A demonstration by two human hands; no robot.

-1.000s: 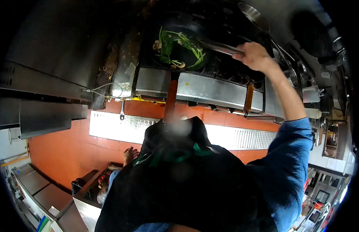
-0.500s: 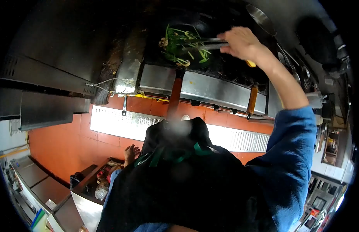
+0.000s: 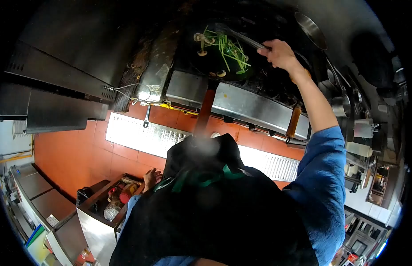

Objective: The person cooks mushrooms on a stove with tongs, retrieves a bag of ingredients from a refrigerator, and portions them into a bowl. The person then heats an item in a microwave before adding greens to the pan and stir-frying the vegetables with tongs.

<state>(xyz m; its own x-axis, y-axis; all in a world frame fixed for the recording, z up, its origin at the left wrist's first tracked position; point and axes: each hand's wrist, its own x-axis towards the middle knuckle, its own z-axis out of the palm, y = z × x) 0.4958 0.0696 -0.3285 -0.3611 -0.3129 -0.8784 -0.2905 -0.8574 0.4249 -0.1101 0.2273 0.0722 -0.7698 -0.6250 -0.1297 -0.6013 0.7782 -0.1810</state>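
Note:
My right hand (image 3: 280,54) is closed round metal tongs (image 3: 246,39), whose far ends reach over a dark pan (image 3: 199,66) on the stove. Long green vegetable stems (image 3: 230,51) lie in the pan, with pale mushroom slices (image 3: 203,39) at its left side and lower edge. The pan's reddish-brown handle (image 3: 205,106) points back toward my body. My left hand (image 3: 152,178) hangs low beside my apron, fingers spread and slightly curled, holding nothing.
A second wooden handle (image 3: 293,122) juts from the stove's front at the right. A round metal pan (image 3: 310,30) stands at the upper right, near several ladles. A bin with jars and a bag (image 3: 112,209) is at the lower left.
The tongs have moved to the pan's far side and now look closer together. The greens have shifted, leaving mushrooms apart at the left. The view has turned slightly; my left hand stays low.

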